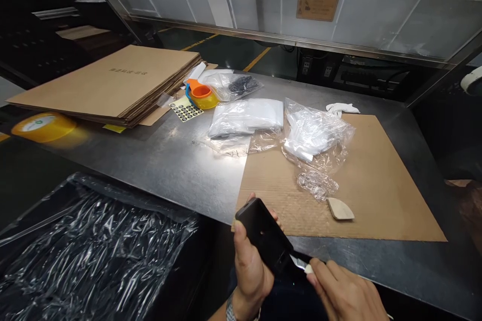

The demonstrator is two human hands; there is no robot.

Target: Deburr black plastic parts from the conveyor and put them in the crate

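Observation:
My left hand [250,266] is wrapped round a black rectangular case [261,230], held tilted in front of the table edge. In my right hand [344,286] is a small blade tool [300,263] with a pale handle end and a shiny metal tip. That tip lies against the lower right end of the black case, by a thin dark edge. My right fingers cover most of the tool's handle. A wedge-shaped wooden piece [341,209] rests on the cardboard sheet [380,185] beyond my hands.
Crumpled clear bags [316,130] and a bagged white stack [246,116] lie on the metal table [181,170]. Flat cardboard [109,80], a tape roll [43,128], an orange tape dispenser [201,93] and a sticker sheet [186,109] sit left. A black-lined bin [94,256] stands lower left.

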